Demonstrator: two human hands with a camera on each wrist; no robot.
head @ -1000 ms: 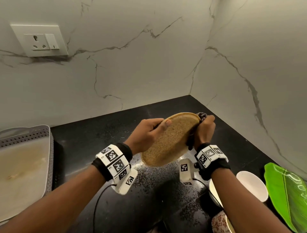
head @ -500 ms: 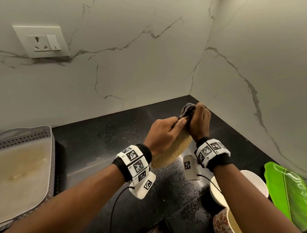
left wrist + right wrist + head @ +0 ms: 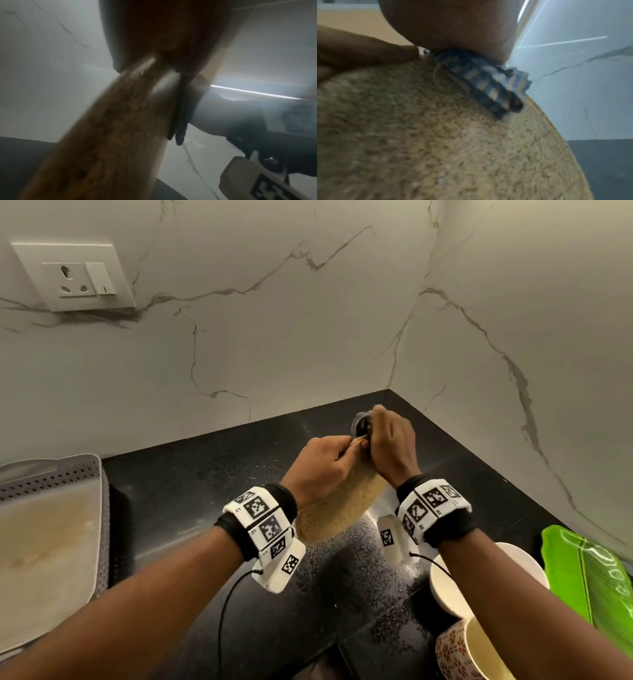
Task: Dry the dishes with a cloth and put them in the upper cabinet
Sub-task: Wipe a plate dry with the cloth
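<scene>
Head view, plate: we hold the speckled tan plate tilted on edge above the black counter, out from the corner where the two marble walls meet.
Head view, hands: our left hand has its fingers curled round the plate's upper rim; our right hand presses a bunched dark cloth onto that rim, fingers closed on it.
Head view, progress: we judge drying is under way on this one plate; a white bowl, a patterned mug and a green leaf-shaped dish sit farther from the corner, on our right, not yet handled. No cabinet shows, so nothing can be counted as stored.
Head view, room: the counter is open between the corner and the grey tray; the walls are close behind the hands.
Left wrist view: blurred; the plate's edge runs down from our palm, with dark cloth just beside it. We cannot tell the finger pose here.
Right wrist view: the striped cloth lies pinned under our palm against the plate, near its rim; a left fingertip touches the plate beside it.
</scene>
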